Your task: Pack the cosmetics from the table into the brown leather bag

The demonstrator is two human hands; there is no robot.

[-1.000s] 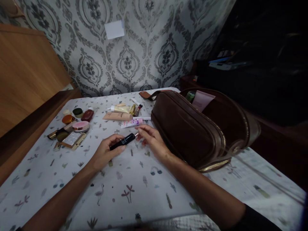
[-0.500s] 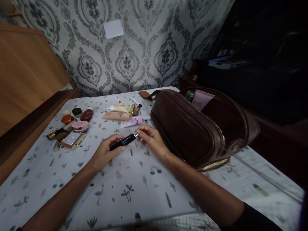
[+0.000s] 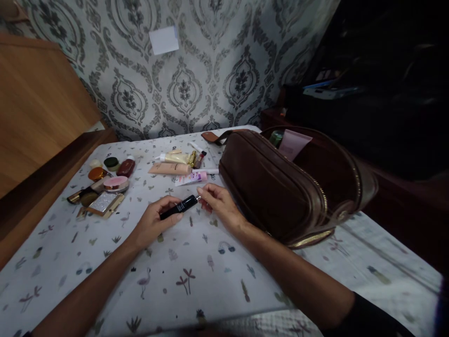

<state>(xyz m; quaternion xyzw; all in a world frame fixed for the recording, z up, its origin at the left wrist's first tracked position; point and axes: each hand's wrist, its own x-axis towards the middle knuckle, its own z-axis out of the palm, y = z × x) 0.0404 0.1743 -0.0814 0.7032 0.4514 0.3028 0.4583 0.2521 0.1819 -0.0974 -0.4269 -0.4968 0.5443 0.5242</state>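
Observation:
A slim black cosmetic tube [image 3: 179, 207] with pale lettering and a silvery end is held over the cloth, tilted up to the right. My left hand [image 3: 159, 219] is closed around its lower part, thumb along the near side. The fingertips of my right hand [image 3: 216, 202] pinch the silvery end. Beyond my hands lie a small white-and-purple tube [image 3: 191, 178], a peach tube [image 3: 170, 168] and a cream tube [image 3: 173, 158]. Close to my right forearm stands a brown cosmetic bag [image 3: 266, 187], unzipped, with a pink tube [image 3: 293, 144] poking out of it.
On the left sit a pink compact [image 3: 116, 183], a glittery palette [image 3: 104, 204], an amber jar [image 3: 97, 174], a dark red case [image 3: 126, 167] and brushes. A patterned cloth [image 3: 168, 299] covers the table. Wooden furniture [image 3: 42, 93] borders the left side, with a papered wall behind.

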